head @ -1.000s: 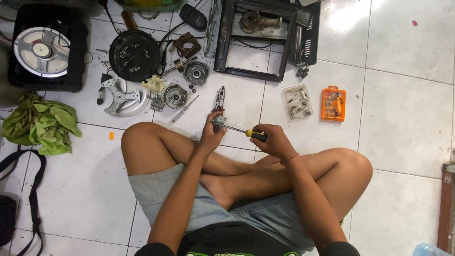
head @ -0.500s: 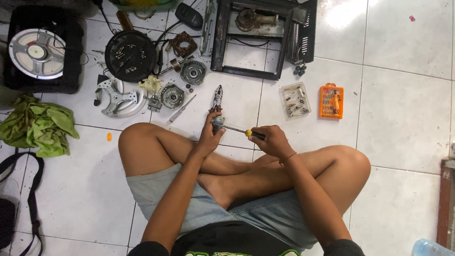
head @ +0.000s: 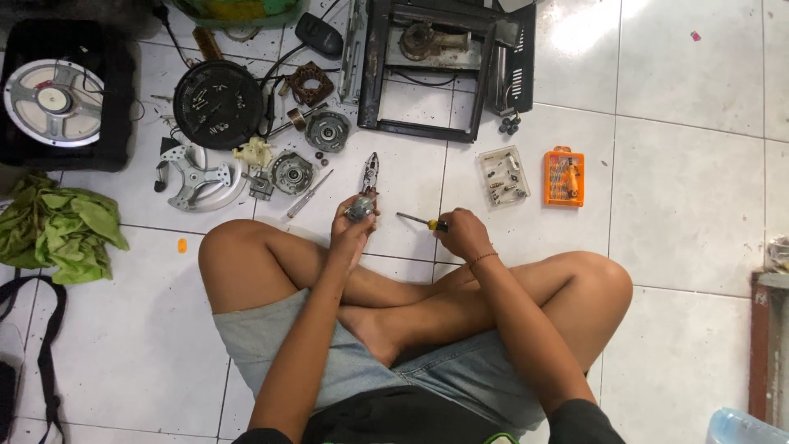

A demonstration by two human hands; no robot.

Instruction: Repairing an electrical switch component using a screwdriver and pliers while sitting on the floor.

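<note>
Screwdriver (head: 421, 221), gripped by right hand (head: 463, 234), has withdrawn from left hand's (head: 352, 230) clasped motor part (head: 360, 207).

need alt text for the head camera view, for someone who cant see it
A person sits cross-legged on a white tiled floor, left hand holding a small metal motor part, right hand holding a screwdriver with its tip apart from the part. Ahead lie pliers, dismantled fan parts, a black metal frame, an orange bit case and a green cloth.

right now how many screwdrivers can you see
2: one screwdriver with a yellow-and-black handle in the right hand, and a second screwdriver lying on the floor tiles beside the left hand. More may be hidden among the parts.
</note>
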